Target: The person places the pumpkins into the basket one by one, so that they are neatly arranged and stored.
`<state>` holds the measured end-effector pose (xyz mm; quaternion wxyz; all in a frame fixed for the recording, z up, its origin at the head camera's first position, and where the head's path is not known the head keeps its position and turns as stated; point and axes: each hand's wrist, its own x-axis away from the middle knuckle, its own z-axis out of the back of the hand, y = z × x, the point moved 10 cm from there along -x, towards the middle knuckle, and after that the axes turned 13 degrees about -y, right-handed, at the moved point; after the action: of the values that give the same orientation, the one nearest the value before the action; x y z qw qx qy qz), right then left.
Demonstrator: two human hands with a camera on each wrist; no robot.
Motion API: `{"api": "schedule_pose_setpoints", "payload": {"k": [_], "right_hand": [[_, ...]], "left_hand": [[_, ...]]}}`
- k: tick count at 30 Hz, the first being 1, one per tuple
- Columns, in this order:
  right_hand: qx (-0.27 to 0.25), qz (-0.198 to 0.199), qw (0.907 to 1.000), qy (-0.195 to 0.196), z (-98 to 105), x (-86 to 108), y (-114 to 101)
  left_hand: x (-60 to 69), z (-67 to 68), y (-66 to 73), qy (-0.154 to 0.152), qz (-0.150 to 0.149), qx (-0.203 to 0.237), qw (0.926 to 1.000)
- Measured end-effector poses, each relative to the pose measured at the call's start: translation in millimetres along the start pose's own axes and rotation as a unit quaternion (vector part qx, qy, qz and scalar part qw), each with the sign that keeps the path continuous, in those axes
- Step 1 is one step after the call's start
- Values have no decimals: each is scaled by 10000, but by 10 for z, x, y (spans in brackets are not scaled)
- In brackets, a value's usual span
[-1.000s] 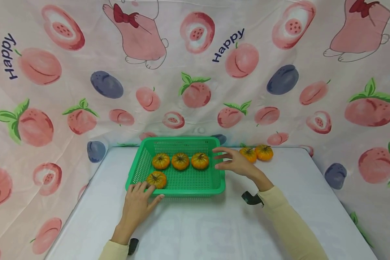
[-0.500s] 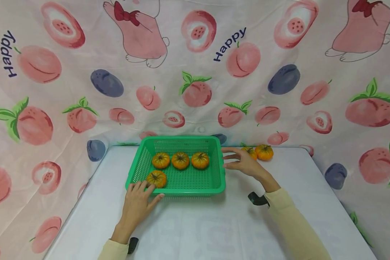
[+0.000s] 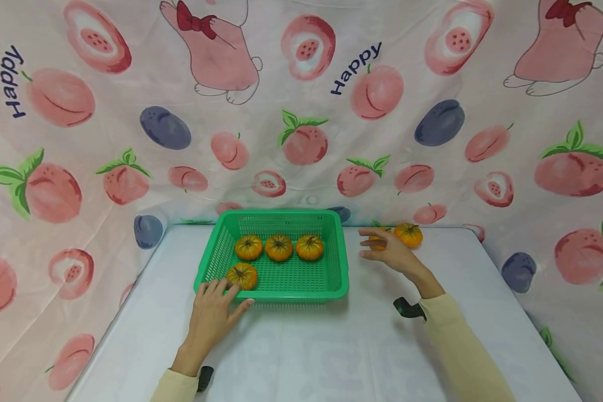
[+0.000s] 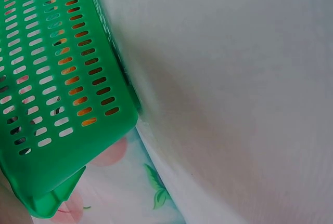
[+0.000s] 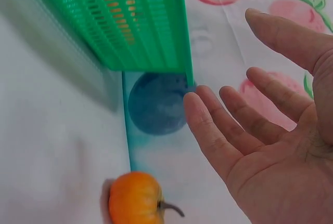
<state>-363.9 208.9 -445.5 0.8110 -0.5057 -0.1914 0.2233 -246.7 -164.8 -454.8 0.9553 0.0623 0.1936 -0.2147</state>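
Several small orange pumpkins lie in a green basket [image 3: 301,294]: three in a back row, with one pumpkin [image 3: 309,248] at its right end, and another pumpkin [image 3: 242,276] at the front left. My left hand [image 3: 211,321] rests its fingers on the basket's front left rim, beside that front pumpkin. To the right of the basket, my right hand [image 3: 394,254] is in the air with fingers spread and nothing held, partly hiding a pumpkin [image 3: 380,239]. The right wrist view shows the empty right palm [image 5: 281,167] above a pumpkin [image 5: 136,199].
Another pumpkin [image 3: 408,235] sits at the back of the white table [image 3: 311,357], right beside the partly hidden one. Behind the table hangs a cloth [image 3: 261,123] printed with fruit. The left wrist view shows the basket's perforated side [image 4: 62,78].
My right hand has moved right, from the basket's right rim to over the pumpkin outside. The left hand and the pumpkins have stayed in place.
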Motion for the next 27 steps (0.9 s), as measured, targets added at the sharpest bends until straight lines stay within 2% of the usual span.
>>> {"api": "schedule_pose_setpoints", "payload": {"k": [8, 15, 27], "right_hand": [[-115, -345, 9990, 254, 182, 128, 186], [-70, -525, 9971, 552, 362, 209, 325], [349, -808, 9914, 973, 611, 333, 552]], "left_hand": [[5, -45, -20, -149, 50, -11, 9999], [3, -28, -20, -115, 37, 39, 9999], [1, -22, -13, -108, 32, 13, 9999]]}}
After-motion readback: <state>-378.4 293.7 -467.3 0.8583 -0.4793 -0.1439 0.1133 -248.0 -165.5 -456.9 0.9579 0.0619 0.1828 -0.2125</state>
